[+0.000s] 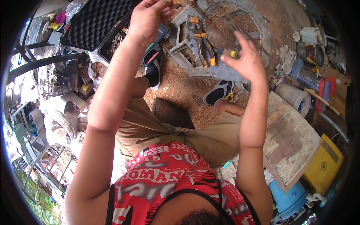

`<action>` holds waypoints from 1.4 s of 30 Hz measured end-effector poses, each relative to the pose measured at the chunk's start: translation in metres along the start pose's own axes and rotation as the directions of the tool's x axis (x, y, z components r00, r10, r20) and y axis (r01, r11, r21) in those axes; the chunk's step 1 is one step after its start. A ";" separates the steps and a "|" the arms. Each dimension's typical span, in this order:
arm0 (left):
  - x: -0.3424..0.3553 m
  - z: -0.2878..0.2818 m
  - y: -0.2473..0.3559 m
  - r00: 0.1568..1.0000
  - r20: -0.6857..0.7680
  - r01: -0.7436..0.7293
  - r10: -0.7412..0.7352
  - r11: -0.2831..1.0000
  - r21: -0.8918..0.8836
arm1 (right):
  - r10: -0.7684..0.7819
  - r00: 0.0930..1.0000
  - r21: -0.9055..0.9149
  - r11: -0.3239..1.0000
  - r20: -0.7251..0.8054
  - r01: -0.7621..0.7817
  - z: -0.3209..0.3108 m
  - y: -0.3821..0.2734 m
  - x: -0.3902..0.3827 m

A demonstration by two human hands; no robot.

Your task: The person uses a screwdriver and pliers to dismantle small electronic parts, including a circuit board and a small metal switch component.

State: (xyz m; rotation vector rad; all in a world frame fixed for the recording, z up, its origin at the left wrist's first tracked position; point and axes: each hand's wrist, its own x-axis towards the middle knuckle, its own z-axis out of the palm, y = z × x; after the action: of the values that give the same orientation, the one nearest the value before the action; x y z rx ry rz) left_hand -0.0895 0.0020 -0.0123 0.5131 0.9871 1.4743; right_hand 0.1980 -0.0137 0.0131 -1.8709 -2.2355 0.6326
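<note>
Two bare hands, well apart, both raised over the work area. Left hand (pixel 152 17) is up at the top edge of the view, fingers curled toward the thumb; a small orange bit shows beside the fingertips, can't tell if it's pinched or just behind them. Right hand (pixel 247 62) is spread, thumb well off the fingers, nothing visible in it, above the right side of a grey platform (pixel 223 72). Pliers (pixel 201 52) with black-and-orange handles lie on that platform, left of the right hand and not gripped. Yellow-ended tool (pixel 233 54) is nearer, just beside the right thumb in this view; contact with it not confirmed. Small orange-brown block (pixel 194 20) sits beyond the pliers' head; round grey frame (pixel 262 22) is past the platform. Status: hard case (pixel 97 22) to the left already has its foam-lined lid up, with mixed small items inside; pliers and yellow-ended tool already out within reach. Outstanding: pliers not picked up, case not shut, and I see no part being cut, turned or joined by either hand. My read: early or between steps; share remaining can't be judged from one view, since the left fingertips run to the edge.
</note>
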 end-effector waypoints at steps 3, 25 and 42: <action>-0.010 0.023 -0.006 1.000 0.008 0.024 -0.027 0.979 0.203 | 0.040 0.972 0.052 0.997 0.233 -0.054 0.008 0.014 0.001; -0.036 0.043 -0.034 0.871 0.442 -0.460 0.214 0.668 0.585 | 0.156 0.925 0.922 0.238 -0.347 0.306 -0.058 0.036 0.000; -0.043 0.047 -0.042 0.908 0.416 -0.261 0.054 0.849 0.459 | -0.252 0.901 0.373 0.845 -0.354 0.383 -0.004 -0.036 -0.012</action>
State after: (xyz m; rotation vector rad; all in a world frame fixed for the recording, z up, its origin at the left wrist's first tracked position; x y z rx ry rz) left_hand -0.0203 -0.0302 -0.0106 1.2538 1.0217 1.1755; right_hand 0.1694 -0.0294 0.0332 -1.2428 -1.9468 0.6741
